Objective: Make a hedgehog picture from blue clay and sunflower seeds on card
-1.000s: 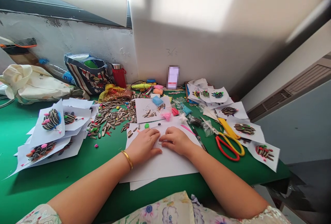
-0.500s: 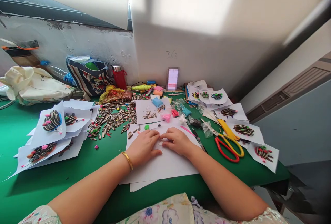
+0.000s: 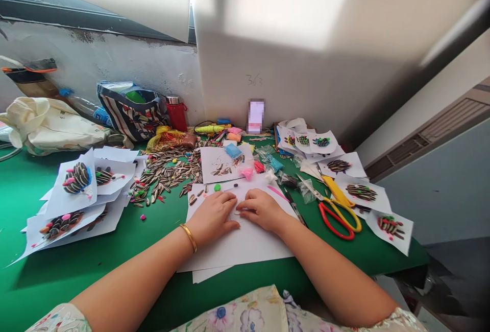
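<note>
White paper sheets (image 3: 245,247) lie on the green table in front of me. My left hand (image 3: 214,217), with a gold bangle at the wrist, rests on the top sheet, its fingers bent over the paper. Close beside it, my right hand (image 3: 264,211) has thumb and fingertips together over a small pale thing too small to make out. Beyond the fingers are a green clay ball (image 3: 217,188), a dark bit (image 3: 235,185) and several sunflower seeds (image 3: 192,199). A pink strip (image 3: 278,193) and a black pen (image 3: 294,205) lie right of my right hand.
Scissors (image 3: 337,215) and a yellow cutter (image 3: 338,191) lie to the right. Seed-decorated papers are stacked left (image 3: 76,204) and right (image 3: 363,194). Behind are a seed pile (image 3: 168,171), clay packets (image 3: 273,162), a phone (image 3: 256,116), a red bottle (image 3: 176,115) and bags (image 3: 132,112).
The fingertips of my right hand have shifted very slightly over the paper. My left hand stays almost in place.
</note>
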The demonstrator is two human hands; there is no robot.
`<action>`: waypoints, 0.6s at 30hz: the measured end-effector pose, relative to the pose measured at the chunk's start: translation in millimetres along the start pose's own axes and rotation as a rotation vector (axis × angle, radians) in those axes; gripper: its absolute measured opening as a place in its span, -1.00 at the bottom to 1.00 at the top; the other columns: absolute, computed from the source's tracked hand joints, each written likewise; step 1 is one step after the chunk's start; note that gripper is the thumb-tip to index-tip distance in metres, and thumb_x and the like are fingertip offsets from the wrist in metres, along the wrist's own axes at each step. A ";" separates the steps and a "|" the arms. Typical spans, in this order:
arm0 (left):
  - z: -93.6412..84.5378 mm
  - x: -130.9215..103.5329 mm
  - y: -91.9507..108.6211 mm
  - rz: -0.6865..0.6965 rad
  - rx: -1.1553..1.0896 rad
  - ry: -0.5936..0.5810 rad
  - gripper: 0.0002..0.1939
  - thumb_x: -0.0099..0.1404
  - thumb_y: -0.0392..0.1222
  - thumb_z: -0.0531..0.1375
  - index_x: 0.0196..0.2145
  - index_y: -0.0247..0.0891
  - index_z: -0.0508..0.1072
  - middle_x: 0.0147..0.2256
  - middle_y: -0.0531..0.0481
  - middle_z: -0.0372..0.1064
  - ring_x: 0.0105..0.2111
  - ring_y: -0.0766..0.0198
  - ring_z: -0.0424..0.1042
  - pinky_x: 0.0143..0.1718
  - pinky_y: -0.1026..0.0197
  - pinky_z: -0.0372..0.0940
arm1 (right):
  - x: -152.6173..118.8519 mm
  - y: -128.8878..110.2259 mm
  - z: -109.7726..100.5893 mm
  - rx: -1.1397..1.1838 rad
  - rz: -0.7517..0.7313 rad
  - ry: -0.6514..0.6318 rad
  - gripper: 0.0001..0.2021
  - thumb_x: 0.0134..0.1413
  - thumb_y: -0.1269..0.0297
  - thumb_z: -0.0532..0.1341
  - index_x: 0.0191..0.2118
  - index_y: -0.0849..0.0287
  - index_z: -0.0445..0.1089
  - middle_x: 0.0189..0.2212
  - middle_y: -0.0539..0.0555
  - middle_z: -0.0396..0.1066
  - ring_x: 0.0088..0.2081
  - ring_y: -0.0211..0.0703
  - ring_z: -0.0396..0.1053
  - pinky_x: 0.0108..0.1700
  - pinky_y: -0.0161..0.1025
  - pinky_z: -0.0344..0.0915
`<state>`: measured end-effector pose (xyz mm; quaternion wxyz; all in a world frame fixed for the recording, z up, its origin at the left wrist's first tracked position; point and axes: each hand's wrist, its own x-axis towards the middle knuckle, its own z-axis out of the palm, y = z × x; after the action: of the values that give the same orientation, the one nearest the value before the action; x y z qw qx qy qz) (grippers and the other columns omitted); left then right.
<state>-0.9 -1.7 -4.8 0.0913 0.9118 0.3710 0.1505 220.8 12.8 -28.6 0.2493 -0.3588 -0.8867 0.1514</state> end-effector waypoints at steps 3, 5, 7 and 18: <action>-1.0 0.7 1.1 -0.001 0.009 -0.013 -0.49 0.17 0.04 0.36 -0.01 -0.24 0.41 0.03 -0.18 0.37 0.03 -0.07 0.33 0.08 -0.10 0.26 | 0.9 -3.2 0.4 -0.003 -0.001 0.001 -0.91 0.15 0.31 0.34 -0.21 0.10 0.55 -0.32 0.04 0.35 -0.25 -0.18 0.31 -0.18 -0.22 0.23; -2.1 1.3 2.0 -0.003 0.009 -0.022 -0.52 0.19 0.04 0.35 -0.02 -0.24 0.41 0.03 -0.18 0.37 0.03 -0.06 0.33 0.08 -0.10 0.26 | 1.8 -5.7 1.3 -0.003 0.000 -0.007 -0.89 0.13 0.31 0.35 -0.19 0.10 0.54 -0.31 0.05 0.35 -0.24 -0.17 0.31 -0.17 -0.22 0.23; -2.9 1.8 2.7 -0.004 0.008 -0.025 -0.54 0.19 0.03 0.35 -0.03 -0.25 0.42 0.03 -0.18 0.37 0.03 -0.06 0.33 0.09 -0.10 0.25 | 3.2 -8.4 3.1 -0.015 -0.001 -0.018 -0.89 0.11 0.31 0.36 -0.21 0.10 0.53 -0.32 0.04 0.35 -0.25 -0.16 0.30 -0.16 -0.21 0.23; 1.0 0.2 -0.5 -0.008 -0.032 0.014 -0.52 0.18 0.02 0.35 0.00 -0.20 0.42 0.04 -0.17 0.37 0.06 -0.07 0.32 0.10 -0.12 0.25 | 4.1 -11.5 3.0 0.031 0.075 0.063 -0.89 0.10 0.35 0.36 -0.22 0.10 0.53 -0.32 0.04 0.37 -0.24 -0.15 0.32 -0.16 -0.21 0.26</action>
<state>-0.7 -1.3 -5.8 0.1038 0.9077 0.3728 0.1624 210.2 7.5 -24.6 0.2767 -0.3923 -0.8619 0.1630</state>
